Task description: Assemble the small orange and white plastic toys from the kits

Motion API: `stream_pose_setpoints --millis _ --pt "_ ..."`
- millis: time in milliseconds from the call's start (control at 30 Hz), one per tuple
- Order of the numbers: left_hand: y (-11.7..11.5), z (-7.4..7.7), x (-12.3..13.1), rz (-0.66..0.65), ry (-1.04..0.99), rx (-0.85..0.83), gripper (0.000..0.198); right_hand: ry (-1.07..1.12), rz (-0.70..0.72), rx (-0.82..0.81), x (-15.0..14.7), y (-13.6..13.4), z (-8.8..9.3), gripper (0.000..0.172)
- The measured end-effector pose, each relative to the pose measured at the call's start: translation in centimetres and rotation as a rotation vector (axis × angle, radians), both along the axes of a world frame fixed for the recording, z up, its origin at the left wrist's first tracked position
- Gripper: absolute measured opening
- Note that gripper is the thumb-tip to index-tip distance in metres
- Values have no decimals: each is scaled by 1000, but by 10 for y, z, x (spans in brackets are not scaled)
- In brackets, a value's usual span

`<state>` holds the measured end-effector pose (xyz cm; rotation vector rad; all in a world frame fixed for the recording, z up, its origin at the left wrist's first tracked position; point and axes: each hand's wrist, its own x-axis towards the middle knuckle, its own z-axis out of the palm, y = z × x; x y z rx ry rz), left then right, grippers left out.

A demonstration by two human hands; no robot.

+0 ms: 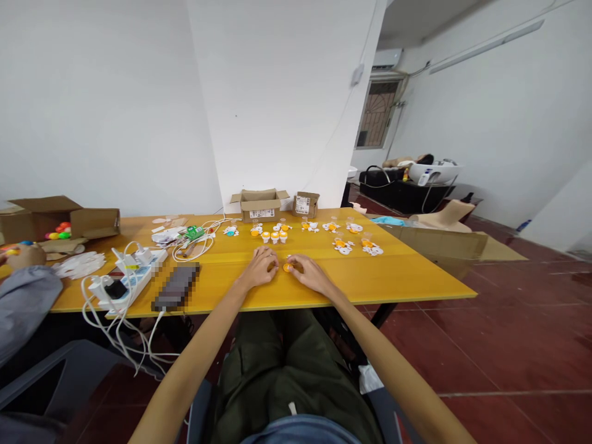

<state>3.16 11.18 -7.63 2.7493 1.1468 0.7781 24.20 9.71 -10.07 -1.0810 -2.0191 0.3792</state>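
Just above the table's near side, my right hand (309, 274) pinches a small round orange piece (287, 267) between thumb and fingers. My left hand (259, 269) rests just to the left of it, fingers loosely curved and a gap between thumb and forefinger; nothing shows in it. Beyond both hands stand three small white-and-orange toy figures (275, 237) in a row. Farther back and to the right lie several groups of loose white, orange and clear parts (343, 246). One group at the back left has a teal piece (230, 232).
Two cardboard boxes (261, 209) stand at the table's back edge. On the left are a power strip (139, 280) with tangled cables, a dark phone-like slab (176, 288) and an open carton (95, 222) with coloured balls. Another person's grey sleeve (28, 302) reaches in at far left.
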Motion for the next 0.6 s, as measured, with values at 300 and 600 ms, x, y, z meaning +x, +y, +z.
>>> stream_pose_setpoints --millis 300,600 --pt "1 -4 -1 76 6 42 9 -69 9 9 0 -1 1 15" --pt "3 -4 -1 67 20 46 10 -79 3 28 0 3 -5 20"
